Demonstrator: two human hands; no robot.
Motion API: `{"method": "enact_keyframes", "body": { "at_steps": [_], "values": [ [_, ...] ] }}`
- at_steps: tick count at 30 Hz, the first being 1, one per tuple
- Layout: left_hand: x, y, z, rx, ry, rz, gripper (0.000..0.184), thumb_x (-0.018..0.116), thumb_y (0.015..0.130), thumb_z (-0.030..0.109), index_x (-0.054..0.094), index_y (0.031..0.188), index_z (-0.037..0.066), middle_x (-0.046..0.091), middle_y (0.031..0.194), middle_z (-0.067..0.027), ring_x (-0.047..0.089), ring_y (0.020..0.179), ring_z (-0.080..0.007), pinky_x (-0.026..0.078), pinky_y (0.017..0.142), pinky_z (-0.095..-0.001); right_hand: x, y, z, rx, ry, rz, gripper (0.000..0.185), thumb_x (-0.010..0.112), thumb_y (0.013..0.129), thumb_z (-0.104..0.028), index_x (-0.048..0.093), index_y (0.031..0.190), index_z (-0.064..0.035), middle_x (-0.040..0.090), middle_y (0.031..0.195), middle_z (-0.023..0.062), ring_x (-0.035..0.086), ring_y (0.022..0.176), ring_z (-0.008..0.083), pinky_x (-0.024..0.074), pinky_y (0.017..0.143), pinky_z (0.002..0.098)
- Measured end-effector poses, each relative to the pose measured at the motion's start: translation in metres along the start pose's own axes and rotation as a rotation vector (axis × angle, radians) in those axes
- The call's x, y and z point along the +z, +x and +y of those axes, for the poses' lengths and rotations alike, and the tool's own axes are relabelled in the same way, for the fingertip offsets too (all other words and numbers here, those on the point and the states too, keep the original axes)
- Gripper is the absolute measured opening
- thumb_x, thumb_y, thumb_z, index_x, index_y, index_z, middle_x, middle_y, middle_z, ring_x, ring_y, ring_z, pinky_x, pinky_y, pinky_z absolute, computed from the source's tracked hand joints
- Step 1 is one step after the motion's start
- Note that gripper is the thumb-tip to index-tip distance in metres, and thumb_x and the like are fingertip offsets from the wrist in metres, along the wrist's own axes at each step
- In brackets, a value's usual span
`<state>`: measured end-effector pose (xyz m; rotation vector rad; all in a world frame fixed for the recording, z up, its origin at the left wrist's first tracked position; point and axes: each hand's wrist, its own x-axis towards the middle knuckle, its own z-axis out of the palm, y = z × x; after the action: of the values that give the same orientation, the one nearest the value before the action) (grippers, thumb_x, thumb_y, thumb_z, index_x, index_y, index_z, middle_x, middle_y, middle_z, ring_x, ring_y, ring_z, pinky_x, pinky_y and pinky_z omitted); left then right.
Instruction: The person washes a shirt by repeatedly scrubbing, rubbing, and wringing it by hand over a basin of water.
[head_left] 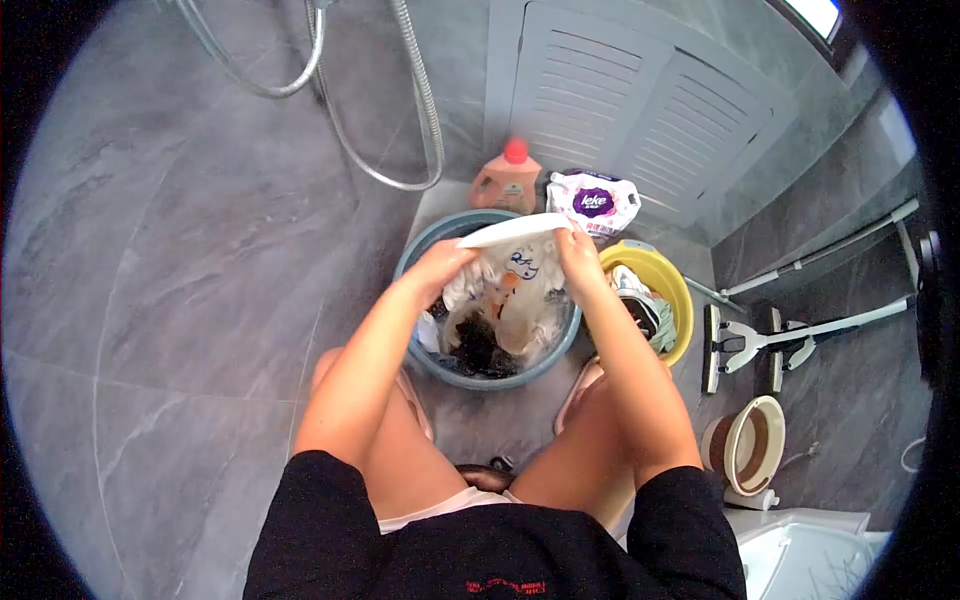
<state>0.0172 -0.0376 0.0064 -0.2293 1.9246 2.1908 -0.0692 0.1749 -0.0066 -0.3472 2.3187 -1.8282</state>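
A white garment with a blue and orange print is stretched between my two hands over a round blue basin. My left hand is closed on its left edge, and my right hand grips the right edge. The lower part of the cloth hangs into the basin, among wet clothes. Something dark lies in the water near the basin's front. Just right of the basin is a yellow basin holding clothes.
Behind the blue basin stand a pink bottle with a red cap and a white and purple packet. A shower hose hangs above. At the right are mops and a cream and brown bucket.
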Motion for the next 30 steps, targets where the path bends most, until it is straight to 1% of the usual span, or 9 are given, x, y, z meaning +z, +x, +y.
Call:
{"method": "enact_keyframes", "body": {
  "at_steps": [6, 12, 14, 16, 17, 22, 24, 27, 30],
  "values": [
    [0.024, 0.005, 0.008, -0.181, -0.260, -0.095, 0.043, 0.057, 0.086, 0.038, 0.056, 0.109, 0.002, 0.062, 0.099, -0.0077, 0.059, 0.087, -0.0147, 0.046, 0.075, -0.0280, 0.017, 0.014, 0.005, 0.228, 0.603, 0.194, 0.037, 0.040, 0.092, -0.028, 0.049, 0.114, -0.0005, 0.057, 0.098, 0.0094, 0.052, 0.091, 0.0190, 0.0420, 0.079, 0.0319],
    [0.002, 0.063, -0.041, 0.106, -0.485, 0.372, 0.037, 0.051, 0.090, 0.039, 0.055, 0.105, 0.006, 0.062, 0.094, -0.0063, 0.060, 0.082, -0.0165, 0.048, 0.074, -0.0296, 0.068, -0.015, -0.016, -0.201, 0.086, -0.100, 0.026, 0.057, 0.080, -0.030, 0.061, 0.091, -0.0070, 0.060, 0.098, 0.0067, 0.060, 0.080, 0.0212, 0.0462, 0.074, 0.0333],
    [0.017, 0.058, -0.024, 0.166, -0.264, 0.565, 0.037, 0.052, 0.087, 0.043, 0.057, 0.097, 0.008, 0.061, 0.093, -0.0065, 0.059, 0.082, -0.0184, 0.047, 0.077, -0.0359, 0.082, -0.047, -0.058, -0.330, -0.565, -0.238, 0.024, 0.063, 0.075, -0.031, 0.062, 0.084, -0.0086, 0.061, 0.095, 0.0124, 0.061, 0.078, 0.0289, 0.0472, 0.071, 0.0351],
    [0.012, 0.077, -0.068, -0.046, -0.995, -0.144, 0.039, 0.049, 0.088, 0.045, 0.058, 0.099, 0.009, 0.062, 0.095, -0.0061, 0.059, 0.085, -0.0200, 0.047, 0.080, -0.0388, 0.092, -0.024, -0.052, -0.247, -0.594, 0.202, 0.028, 0.064, 0.074, -0.036, 0.064, 0.071, -0.0082, 0.061, 0.074, 0.0196, 0.061, 0.069, 0.0365, 0.0471, 0.061, 0.0429],
    [0.045, 0.063, -0.044, -0.154, -0.816, 0.222, 0.041, 0.048, 0.088, 0.047, 0.058, 0.103, 0.010, 0.062, 0.097, -0.0052, 0.059, 0.088, -0.0206, 0.047, 0.080, -0.0383, 0.082, -0.003, -0.044, -0.180, -0.592, 0.238, 0.030, 0.062, 0.076, -0.036, 0.063, 0.070, -0.0067, 0.061, 0.071, 0.0199, 0.060, 0.067, 0.0375, 0.0471, 0.060, 0.0435],
    [0.066, 0.055, -0.022, -0.098, -0.625, 0.437, 0.034, 0.056, 0.084, 0.038, 0.061, 0.092, 0.006, 0.061, 0.087, -0.0043, 0.057, 0.079, -0.0150, 0.046, 0.069, -0.0324, 0.075, 0.007, -0.037, -0.212, -0.487, 0.285, 0.031, 0.059, 0.079, -0.033, 0.063, 0.067, -0.0039, 0.060, 0.068, 0.0190, 0.059, 0.064, 0.0381, 0.0468, 0.058, 0.0422],
    [0.015, 0.090, -0.075, -0.018, -1.031, 0.000, 0.030, 0.055, 0.084, 0.037, 0.056, 0.077, 0.009, 0.057, 0.073, -0.0050, 0.056, 0.065, -0.0165, 0.045, 0.060, -0.0332, 0.093, -0.017, -0.040, -0.462, -0.473, 0.241, 0.028, 0.061, 0.077, -0.029, 0.062, 0.065, -0.0044, 0.059, 0.067, 0.0179, 0.059, 0.062, 0.0358, 0.0461, 0.056, 0.0406],
    [0.017, 0.080, -0.046, -0.102, -0.839, 0.304, 0.028, 0.053, 0.083, 0.035, 0.051, 0.070, 0.011, 0.052, 0.065, -0.0043, 0.052, 0.055, -0.0183, 0.045, 0.053, -0.0355, 0.085, -0.027, -0.050, -0.535, -0.519, 0.041, 0.024, 0.062, 0.076, -0.025, 0.061, 0.062, -0.0049, 0.060, 0.067, 0.0151, 0.060, 0.064, 0.0331, 0.0474, 0.057, 0.0375],
    [0.066, 0.061, -0.033, -0.175, -0.910, 0.205, 0.024, 0.046, 0.086, 0.027, 0.059, 0.084, 0.007, 0.061, 0.078, -0.0059, 0.060, 0.067, -0.0206, 0.049, 0.064, -0.0334, 0.053, 0.023, -0.028, -0.116, -0.512, 0.275, 0.039, 0.051, 0.082, -0.041, 0.065, 0.069, -0.0064, 0.061, 0.070, 0.0185, 0.060, 0.067, 0.0387, 0.0477, 0.061, 0.0464]
  ]
}}
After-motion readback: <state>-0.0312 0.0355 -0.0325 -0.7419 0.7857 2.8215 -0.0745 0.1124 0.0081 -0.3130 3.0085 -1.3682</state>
